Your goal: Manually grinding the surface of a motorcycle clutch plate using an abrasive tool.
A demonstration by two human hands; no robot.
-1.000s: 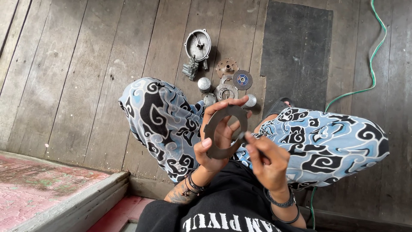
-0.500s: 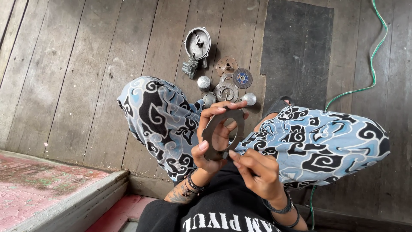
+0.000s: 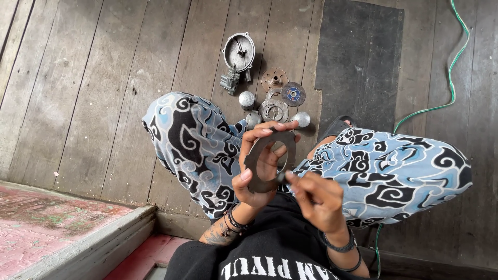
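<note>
My left hand [image 3: 258, 168] holds a flat dark grey ring-shaped plate [image 3: 254, 158] upright in front of my lap, fingers curled over its top edge and thumb at its lower rim. My right hand [image 3: 316, 199] is beside it with its fingertips pinched at the plate's lower right edge; whether something small sits between those fingers is hidden. I sit with my knees spread, in blue and black patterned trousers [image 3: 192, 145].
On the wooden plank floor [image 3: 78, 93] ahead lie metal parts: a round grey housing cover [image 3: 239, 52], a toothed disc [image 3: 274, 79], a blue-centred disc [image 3: 293, 94], a ring part [image 3: 273, 110], shiny caps [image 3: 246, 98]. A dark mat [image 3: 360, 57] and a green cable [image 3: 456, 67] are right; a red step [image 3: 46, 223] is lower left.
My right hand has slid down and left along the plate to its lower right edge. The left hand has tilted the plate slightly and keeps hold of it.
</note>
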